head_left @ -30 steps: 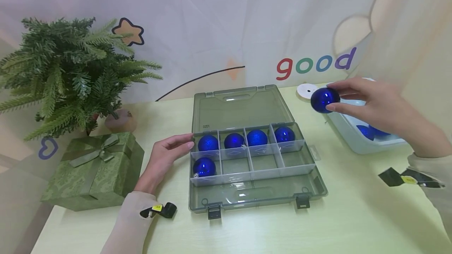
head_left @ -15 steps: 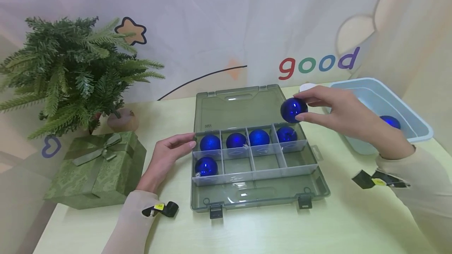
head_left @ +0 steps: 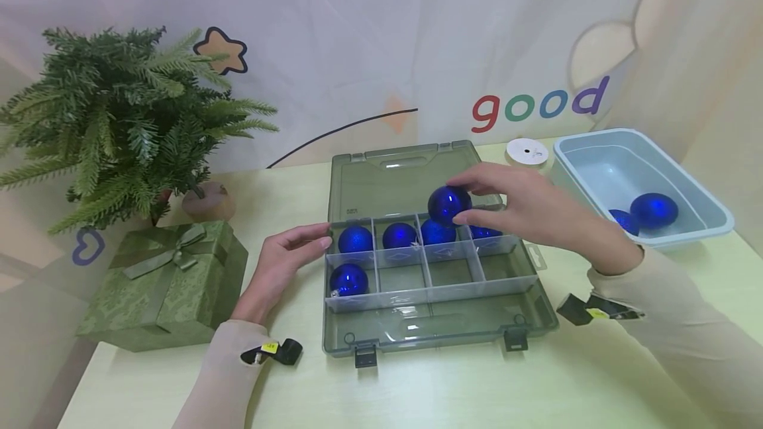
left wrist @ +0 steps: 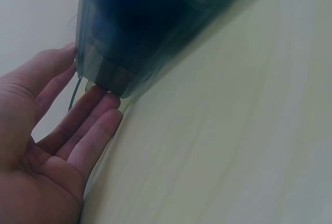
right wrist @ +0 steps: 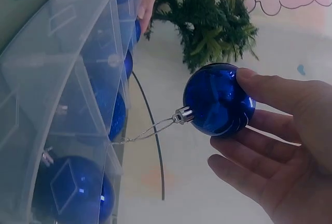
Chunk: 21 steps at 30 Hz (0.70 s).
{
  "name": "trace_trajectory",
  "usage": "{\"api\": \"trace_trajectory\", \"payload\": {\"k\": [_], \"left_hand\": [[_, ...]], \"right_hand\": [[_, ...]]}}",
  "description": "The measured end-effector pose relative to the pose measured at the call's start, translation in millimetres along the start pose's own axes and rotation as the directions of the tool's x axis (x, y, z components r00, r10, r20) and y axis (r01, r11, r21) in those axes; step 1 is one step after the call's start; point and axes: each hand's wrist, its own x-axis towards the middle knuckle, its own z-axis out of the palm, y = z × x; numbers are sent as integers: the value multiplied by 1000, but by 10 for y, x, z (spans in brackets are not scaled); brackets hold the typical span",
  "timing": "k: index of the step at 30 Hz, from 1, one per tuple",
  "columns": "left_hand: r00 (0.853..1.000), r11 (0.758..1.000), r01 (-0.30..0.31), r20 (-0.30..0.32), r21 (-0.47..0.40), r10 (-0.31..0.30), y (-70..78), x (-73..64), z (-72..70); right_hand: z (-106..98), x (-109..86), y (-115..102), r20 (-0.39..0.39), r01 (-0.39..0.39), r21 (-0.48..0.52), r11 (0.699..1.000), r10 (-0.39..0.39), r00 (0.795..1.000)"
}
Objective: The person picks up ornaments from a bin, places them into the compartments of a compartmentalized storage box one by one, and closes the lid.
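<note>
1. Bauble (head_left: 450, 205), blue and glossy, is pinched between the thumb and fingers of the right hand (head_left: 527, 207); it is held over the back row of an open grey-green case (head_left: 381, 331), and the third cell's blue ball (head_left: 438, 236) is partly covered by it in the head view.
2. From the right wrist, its silver cap (right wrist: 183, 115) and string loop (right wrist: 150, 132) are seen pointed towards the clear dividers (head_left: 501, 288); whether these are touched by the loop cannot be told.
3. The case's rear left corner is touched by the left hand (head_left: 286, 263); its fingers are extended, not wrapped round anything.
4. Each back-row cell is occupied by one ball — the rightmost ball (head_left: 485, 232) is partly hidden by the right hand; a glossy ball (head_left: 348, 280) is seated in the leftmost cell of the next row.
5. Every cell is walled by upright dividers; the lid (head_left: 405, 181) is laid back behind them, its right side crossed by the right hand.
6. Two blue balls (head_left: 654, 210) are held in a pale blue tub (head_left: 602, 174) at right; a white spool (head_left: 527, 151) is set beside it.
7. At left, a ribboned green gift box (head_left: 173, 283) is placed before a small tree (head_left: 125, 124); everything is backed by a printed cloth (head_left: 334, 51).
</note>
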Motion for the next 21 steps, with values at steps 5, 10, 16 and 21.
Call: {"api": "trace_trajectory", "payload": {"k": [5,10,16,21], "left_hand": [[1000,1000,4,1,4,-4,1,2,-2],[1000,1000,8,-2,16,-8,2,-1,-3],[1000,1000,7,0,16,-7,3,-7,-3],[1000,1000,7,-2,3,-7,-2,0,-4]], "right_hand": [[88,80,-67,35,20,50,999,-21,999],[211,149,-122,48,96,75,993,-99,994],[352,213,-171,34,194,91,977,-197,980],[443,248,-226,47,228,76,971,-232,972]]}}
